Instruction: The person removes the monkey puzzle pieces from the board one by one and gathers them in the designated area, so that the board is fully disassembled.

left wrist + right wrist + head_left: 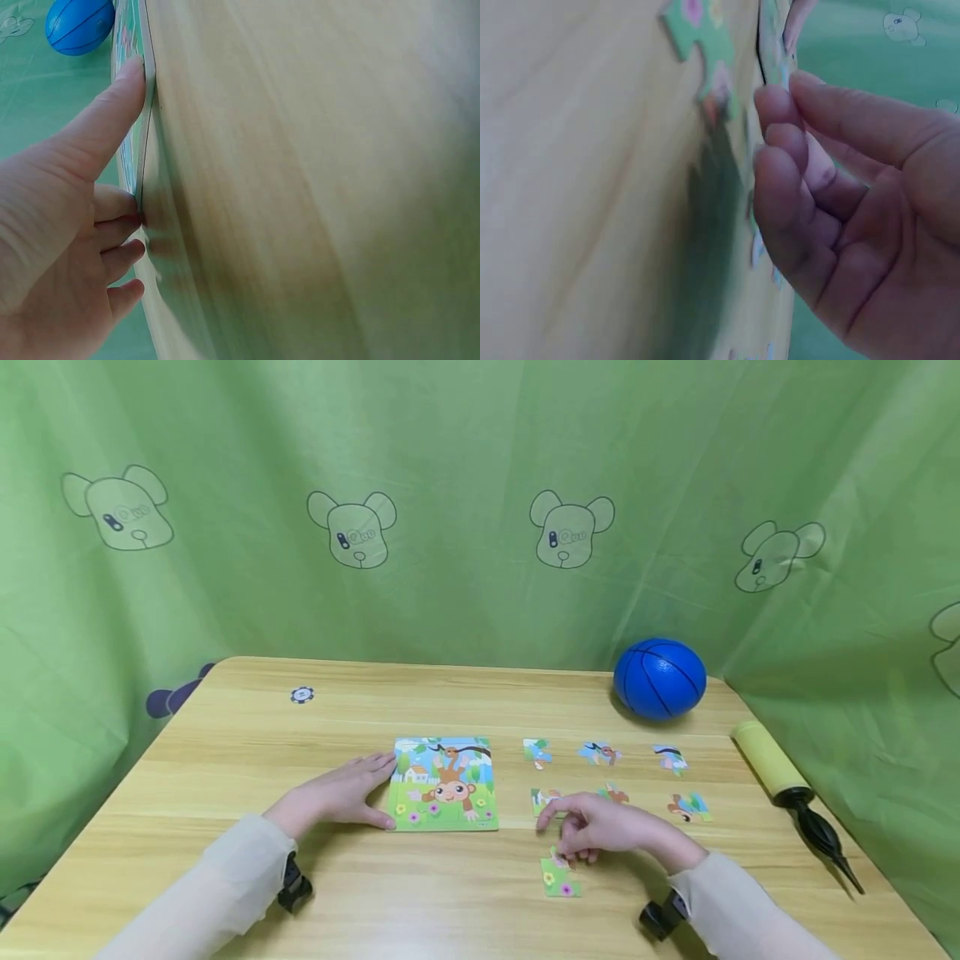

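Observation:
A square puzzle board (446,785) with a printed monkey lies flat on the table. My left hand (341,792) touches its left side; in the left wrist view the thumb (120,94) rests on the board's face by the edge. To the right, my right hand (609,825) hovers over loose puzzle pieces, its fingers loosely bent and holding nothing in the right wrist view. Just below it lies a green flower piece (558,881), its upper part near the fingertips. Behind are a piece with leaves (537,752) and a brown-and-green one (692,807). The hand partly covers another piece (542,802).
On the wooden table (262,727), a blue ball (660,680) sits at the back right. A yellow hand pump (768,760) with a black nozzle lies along the right edge. A round chip (302,695) is at the back left. Green curtain (465,610) hangs behind.

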Demonstrator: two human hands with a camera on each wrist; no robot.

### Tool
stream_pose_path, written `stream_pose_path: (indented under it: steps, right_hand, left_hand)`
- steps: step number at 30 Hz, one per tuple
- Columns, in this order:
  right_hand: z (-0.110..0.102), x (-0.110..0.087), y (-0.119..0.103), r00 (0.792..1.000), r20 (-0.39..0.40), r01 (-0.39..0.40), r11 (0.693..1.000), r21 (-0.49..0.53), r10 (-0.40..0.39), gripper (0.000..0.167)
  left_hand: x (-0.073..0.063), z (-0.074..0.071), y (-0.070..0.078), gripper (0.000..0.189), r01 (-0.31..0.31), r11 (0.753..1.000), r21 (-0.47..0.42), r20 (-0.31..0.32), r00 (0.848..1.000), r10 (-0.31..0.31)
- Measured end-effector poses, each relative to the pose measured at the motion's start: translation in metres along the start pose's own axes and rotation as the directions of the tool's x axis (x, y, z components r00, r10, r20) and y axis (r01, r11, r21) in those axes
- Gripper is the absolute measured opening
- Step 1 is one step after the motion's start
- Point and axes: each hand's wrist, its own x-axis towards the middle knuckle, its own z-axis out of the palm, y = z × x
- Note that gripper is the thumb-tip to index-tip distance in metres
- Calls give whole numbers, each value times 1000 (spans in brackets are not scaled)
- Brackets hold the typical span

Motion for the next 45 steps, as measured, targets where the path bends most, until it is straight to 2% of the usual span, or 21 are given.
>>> stream_pose_path:
  steps: [6,12,13,19,24,32,41,45]
  right_hand:
    - [2,26,-11,997,-73,34,996,-80,-40,28]
    - [12,53,-24,987,-139,56,981,-187,-83,30]
    - [15,55,-32,985,-146,64,978,-196,-94,30]
    - [24,81,-37,982,-153,68,968,-243,-107,30]
    - [28,99,-33,982,-158,52,952,-302,-104,29]
    - [36,111,-38,980,-132,78,899,-430,-148,29]
    - [41,115,-38,978,-130,82,867,-491,-166,35]
    - [43,117,-40,977,-115,91,836,-542,-181,21]
  left_hand:
    - [0,0,0,96,6,1000,5,3,1000,-6]
    - [0,0,1,96,15,1000,-5,7,1000,-15]
    - [0,0,1,96,16,1000,-4,5,1000,-16]
    - [1,0,1,96,16,1000,1,3,1000,-16]
    - [1,0,1,96,11,1000,0,1,1000,-11]
    - [-1,0,1,96,15,1000,-5,6,1000,-15]
    - [0,0,1,95,14,1000,-6,4,1000,-14]
    - [0,0,1,95,14,1000,3,4,1000,-14]
